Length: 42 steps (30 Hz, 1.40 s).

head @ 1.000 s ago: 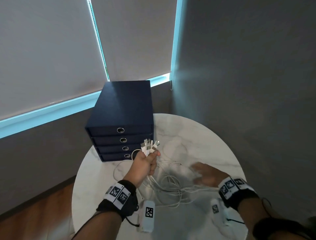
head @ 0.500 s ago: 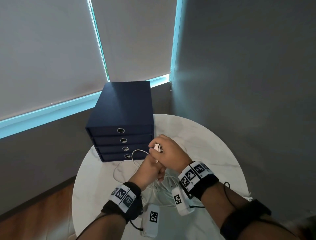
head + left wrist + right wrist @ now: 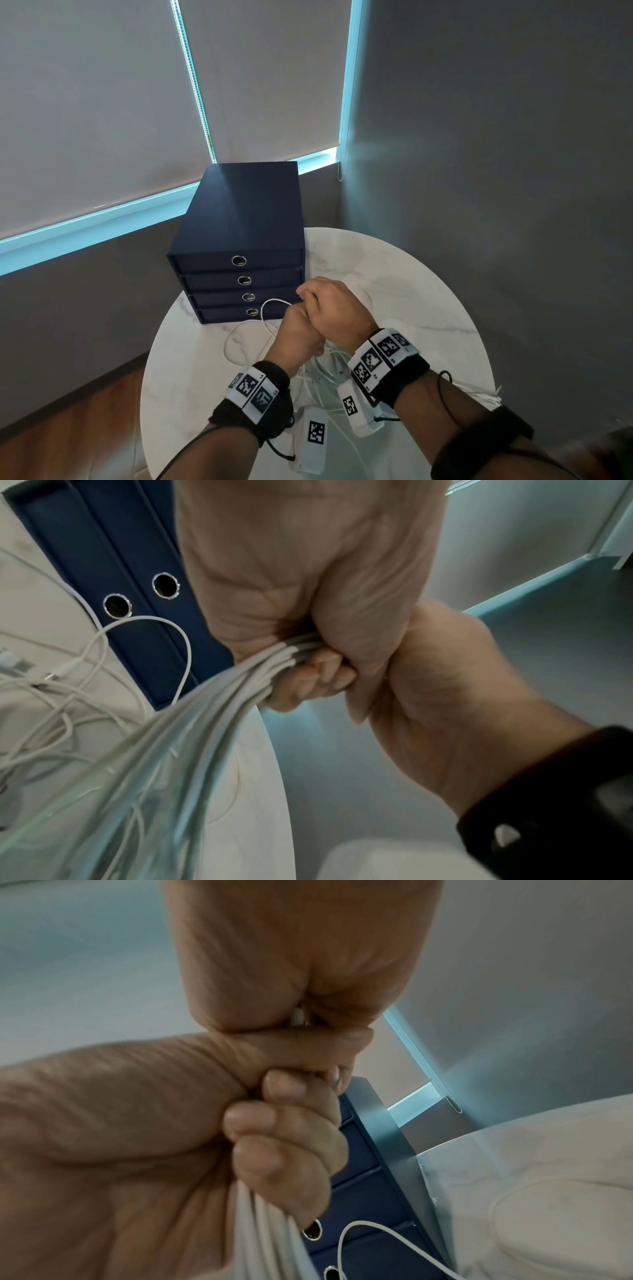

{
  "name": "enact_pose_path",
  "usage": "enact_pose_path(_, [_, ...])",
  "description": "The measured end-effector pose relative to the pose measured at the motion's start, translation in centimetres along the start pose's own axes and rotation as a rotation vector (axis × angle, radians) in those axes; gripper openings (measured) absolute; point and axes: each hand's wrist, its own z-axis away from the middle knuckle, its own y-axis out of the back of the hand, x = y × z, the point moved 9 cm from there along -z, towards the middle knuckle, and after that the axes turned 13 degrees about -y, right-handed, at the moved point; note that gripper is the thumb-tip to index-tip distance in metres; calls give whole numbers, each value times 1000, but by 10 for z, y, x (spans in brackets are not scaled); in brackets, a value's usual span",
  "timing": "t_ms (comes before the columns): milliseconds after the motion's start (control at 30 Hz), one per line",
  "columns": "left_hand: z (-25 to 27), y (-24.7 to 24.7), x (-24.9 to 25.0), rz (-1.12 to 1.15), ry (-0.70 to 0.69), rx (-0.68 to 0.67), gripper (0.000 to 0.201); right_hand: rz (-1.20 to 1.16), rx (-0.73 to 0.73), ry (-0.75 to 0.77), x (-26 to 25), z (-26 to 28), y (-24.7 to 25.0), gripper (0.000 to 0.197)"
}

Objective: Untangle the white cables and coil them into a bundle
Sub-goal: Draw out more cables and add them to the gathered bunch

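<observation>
Several white cables [image 3: 318, 373] lie tangled on the round marble table [image 3: 394, 291]. My left hand [image 3: 299, 337] grips a bunch of them in a fist above the table, and the strands [image 3: 192, 723] run down from it to the heap. My right hand [image 3: 337, 308] sits right on top of the left fist, curled over the connector ends. In the right wrist view, a bit of white connector [image 3: 298, 1015] shows inside the right hand [image 3: 291, 961], and the left hand [image 3: 120, 1123] wraps the cables [image 3: 260, 1231] below. One loose loop [image 3: 270, 303] arcs to the left of the hands.
A dark blue box of drawers [image 3: 239, 233] stands at the table's back left, just beyond the hands. Grey walls and window blinds close off the back and right. More white strands [image 3: 489, 395] reach the table's right edge. The wooden floor [image 3: 68, 428] lies lower left.
My right hand rose from low over the table on the right and closed over the connector ends above my left fist. The connectors are now hidden.
</observation>
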Motion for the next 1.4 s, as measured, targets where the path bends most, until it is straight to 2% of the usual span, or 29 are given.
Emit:
enact_pose_path(100, [-3,1,-4,-169,-6,-25,25,44,-53,71,-11,7,-7,31])
enact_pose_path(200, [-3,-3,4,-309,-94,-61,36,44,-144,88,-18,12,-15,33])
enact_pose_path(267, [-1,-1,9,-314,-110,-29,39,-42,-186,45,-13,10,-16,34])
enact_pose_path(300, [0,2,7,-285,-98,2,36,-165,-208,-2,-7,8,-16,35])
enact_pose_path(400, [6,12,-8,145,32,145,25,-709,-177,-175,15,5,-13,48])
enact_pose_path(467, [6,19,-10,440,77,246,16,-884,-239,-257,28,9,-28,57])
enact_pose_path(500, [5,23,-9,544,78,288,14,-896,-313,-277,32,16,-40,54])
enact_pose_path(533, [2,27,-7,622,71,321,16,-877,-391,-288,33,26,-52,45])
enact_pose_path(600, [-1,33,-5,734,71,384,30,-684,-483,-275,39,44,-72,30])
enact_pose_path(667, [-2,40,-10,784,69,426,34,-535,-503,-255,48,56,-84,32])
enact_pose_path(833, [16,30,-37,793,169,392,19,-158,-389,-203,60,60,-83,28])
enact_pose_path(1000, [35,16,-66,945,295,417,25,188,-247,-69,63,66,-94,65])
enact_pose_path(1100, [37,24,-74,989,317,448,32,271,-240,-28,68,72,-98,54])
enact_pose_path(1133, [37,31,-75,970,309,464,35,294,-274,-61,75,75,-98,48])
enact_pose_path(1233, [36,55,-84,942,304,502,39,355,-405,-297,135,90,-92,34])
enact_pose_path(1400, [40,94,-104,805,327,493,36,521,-475,-502,245,127,-54,35])
